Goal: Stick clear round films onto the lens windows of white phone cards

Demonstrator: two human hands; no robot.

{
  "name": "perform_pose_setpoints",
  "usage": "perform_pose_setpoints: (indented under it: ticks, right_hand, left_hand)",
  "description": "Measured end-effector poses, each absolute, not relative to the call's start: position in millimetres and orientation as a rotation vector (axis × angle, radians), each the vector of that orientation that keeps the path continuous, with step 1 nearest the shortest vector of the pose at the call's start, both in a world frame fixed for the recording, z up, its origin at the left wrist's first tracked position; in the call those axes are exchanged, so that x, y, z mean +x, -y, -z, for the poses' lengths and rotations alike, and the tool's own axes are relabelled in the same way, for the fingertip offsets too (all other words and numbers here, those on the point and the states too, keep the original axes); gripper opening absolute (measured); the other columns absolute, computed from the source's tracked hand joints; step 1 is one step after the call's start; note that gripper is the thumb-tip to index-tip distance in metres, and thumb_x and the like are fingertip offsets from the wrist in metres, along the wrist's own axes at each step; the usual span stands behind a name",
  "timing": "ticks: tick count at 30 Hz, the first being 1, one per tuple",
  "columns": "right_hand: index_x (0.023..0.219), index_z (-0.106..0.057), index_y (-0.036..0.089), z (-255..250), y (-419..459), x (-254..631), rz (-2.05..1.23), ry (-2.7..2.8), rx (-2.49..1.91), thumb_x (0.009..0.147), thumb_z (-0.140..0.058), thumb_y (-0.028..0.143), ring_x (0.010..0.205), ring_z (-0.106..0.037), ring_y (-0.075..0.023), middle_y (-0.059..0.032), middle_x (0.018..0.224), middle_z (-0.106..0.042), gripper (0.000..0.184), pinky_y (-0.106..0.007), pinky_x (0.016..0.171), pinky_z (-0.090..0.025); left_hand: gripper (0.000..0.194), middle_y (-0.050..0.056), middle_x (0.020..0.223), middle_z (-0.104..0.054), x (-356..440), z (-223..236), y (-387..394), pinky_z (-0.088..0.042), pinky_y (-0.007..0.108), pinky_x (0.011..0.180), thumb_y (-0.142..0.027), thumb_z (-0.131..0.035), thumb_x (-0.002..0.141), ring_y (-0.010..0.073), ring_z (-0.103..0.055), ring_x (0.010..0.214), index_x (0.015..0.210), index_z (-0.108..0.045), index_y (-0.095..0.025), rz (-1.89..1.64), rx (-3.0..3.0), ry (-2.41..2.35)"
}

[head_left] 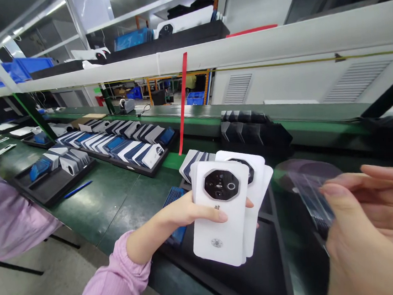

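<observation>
My left hand (188,214) is closed round a fanned stack of white phone back covers (223,218), its thumb lying across the front one. The front cover shows a dark octagonal camera window. My right hand (368,229), close to the camera at the lower right, pinches a clear, shiny plastic film (310,192) between thumb and fingers. Both are held over a black tray (262,270) on the green bench. More covers stand on edge in that tray behind my left hand (197,159).
Long black trays of white and blue covers (127,144) run along the green bench (111,196) to the left. Another person's pink sleeve (6,214) is at the far left. A blue pen (78,189) lies by a tray. A red strip (183,102) hangs from the shelf above. Black trays (253,131) are stacked behind.
</observation>
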State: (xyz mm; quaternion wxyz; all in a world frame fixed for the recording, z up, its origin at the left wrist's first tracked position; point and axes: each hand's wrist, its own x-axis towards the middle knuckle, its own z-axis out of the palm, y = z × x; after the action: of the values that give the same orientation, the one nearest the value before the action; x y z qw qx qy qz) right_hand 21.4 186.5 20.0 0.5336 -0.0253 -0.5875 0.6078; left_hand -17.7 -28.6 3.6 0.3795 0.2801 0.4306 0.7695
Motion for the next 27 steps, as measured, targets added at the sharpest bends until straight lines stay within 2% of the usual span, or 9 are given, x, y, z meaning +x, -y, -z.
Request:
perform_pose_setpoints:
  ticks: [7,13,21,27]
  right_hand:
    - [0.093,-0.069,0.022,-22.2,-183.9,20.0,-1.424,1.373,-0.013,0.052,-0.096,0.017,0.067,-0.062,-0.0227,-0.0029,0.076,-0.064,0.049,-0.042,0.068,-0.046]
    - [0.094,-0.070,0.022,-20.9,-184.2,21.7,-1.415,1.399,0.003,0.055,-0.094,0.017,0.068,-0.062,-0.0220,-0.0025,0.076,-0.063,0.046,-0.041,0.069,-0.047]
    - [0.096,-0.070,0.021,-19.4,-185.6,20.6,-1.407,1.397,0.039,0.056,-0.092,0.013,0.068,-0.063,-0.0219,-0.0022,0.076,-0.064,0.047,-0.038,0.066,-0.047]
    - [0.096,-0.069,0.022,-18.7,-184.1,20.6,-1.393,1.389,0.039,0.059,-0.091,0.017,0.068,-0.064,-0.0223,-0.0025,0.075,-0.064,0.044,-0.039,0.065,-0.049]
  left_hand:
    - [0.046,0.012,0.113,-0.071,-20.3,0.8,28.2,-0.050,0.047,0.100,-0.027,-0.079,0.071,0.0297,-0.069,0.104,0.115,-0.071,-0.016,-1.962,0.714,-1.042]
    - [0.049,0.014,0.107,-0.073,-20.4,-1.2,27.4,-0.048,0.057,0.100,-0.028,-0.080,0.067,0.0369,-0.070,0.103,0.113,-0.071,-0.016,-1.943,0.675,-0.991]
    - [0.047,0.013,0.108,-0.073,-18.7,-0.6,25.6,-0.050,0.050,0.095,-0.028,-0.078,0.068,0.0327,-0.071,0.099,0.113,-0.072,-0.015,-1.964,0.658,-0.969]
    - [0.047,0.014,0.108,-0.073,-19.6,0.1,24.6,-0.051,0.052,0.094,-0.029,-0.079,0.067,0.0332,-0.070,0.098,0.111,-0.072,-0.015,-1.979,0.631,-0.982]
